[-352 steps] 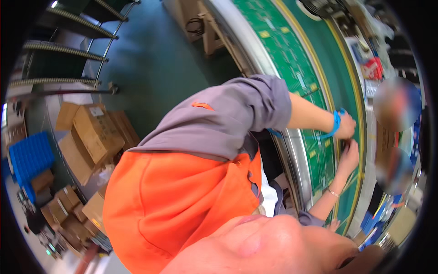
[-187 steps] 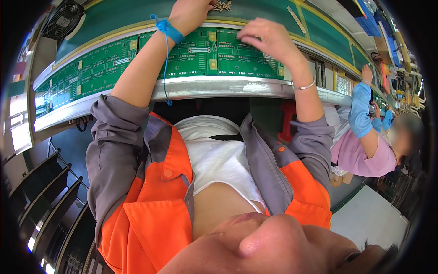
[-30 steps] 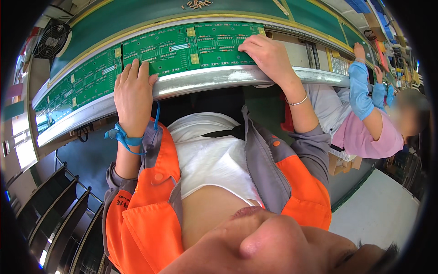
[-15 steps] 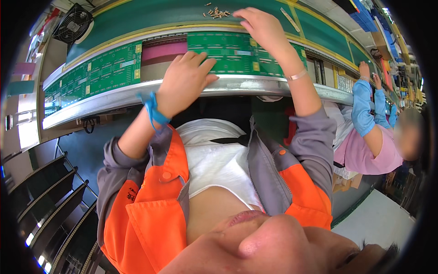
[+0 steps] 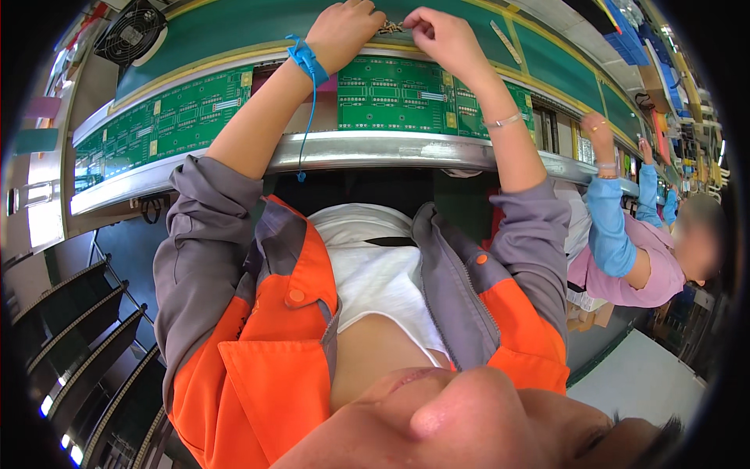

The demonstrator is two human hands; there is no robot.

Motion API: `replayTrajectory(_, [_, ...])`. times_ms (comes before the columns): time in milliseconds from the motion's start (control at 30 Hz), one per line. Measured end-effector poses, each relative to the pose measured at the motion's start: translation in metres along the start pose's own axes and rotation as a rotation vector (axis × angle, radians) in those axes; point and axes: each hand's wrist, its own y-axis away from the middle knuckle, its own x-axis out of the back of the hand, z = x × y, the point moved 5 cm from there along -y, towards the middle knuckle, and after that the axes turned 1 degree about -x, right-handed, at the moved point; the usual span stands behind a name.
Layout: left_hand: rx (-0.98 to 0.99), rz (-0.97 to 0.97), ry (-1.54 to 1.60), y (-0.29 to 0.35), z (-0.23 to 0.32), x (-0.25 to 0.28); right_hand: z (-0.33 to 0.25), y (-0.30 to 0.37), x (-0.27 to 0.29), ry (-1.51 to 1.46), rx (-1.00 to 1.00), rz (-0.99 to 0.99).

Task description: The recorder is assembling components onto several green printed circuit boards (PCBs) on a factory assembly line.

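Note:
A small pile of tan, thin-leaded electronic components (image 5: 391, 28) lies on the green mat (image 5: 242, 31) at the far side of the bench. From the left, my left hand (image 5: 345, 33) reaches to the pile, a blue wrist strap on its wrist. Its fingers are bent and drawn together, their tips partly hidden. My right hand (image 5: 444, 39) is at the pile's right side, thumb and fingers curled into a pinch. Whatever either hand grips is too small to make out. Nearer me, green circuit boards (image 5: 383, 98) sit in a metal rail, below both hands.
Another long green board (image 5: 172, 117) lies in the rail at left, past a gap. The metal rail edge (image 5: 391, 148) runs across in front of me. A black fan (image 5: 131, 33) stands at far left, a pale strip (image 5: 506, 42) at right. A co-worker (image 5: 625, 250) sits to the right.
My left hand has moved from above the boards, up and right to the component pile. My right hand's fingers have curled in at the pile. The boards have shifted slightly right.

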Motion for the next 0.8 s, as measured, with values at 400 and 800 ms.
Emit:
replayTrajectory(400, [0.337,-0.119,0.746,0.044,-0.004,0.019,-0.024,0.041,-0.039,-0.297,-0.005,-0.162])
replayTrajectory(800, [0.489,-0.093,1.072,0.081,-0.031,-0.012,-0.030,0.041,-0.040,-0.225,0.068,-0.111])
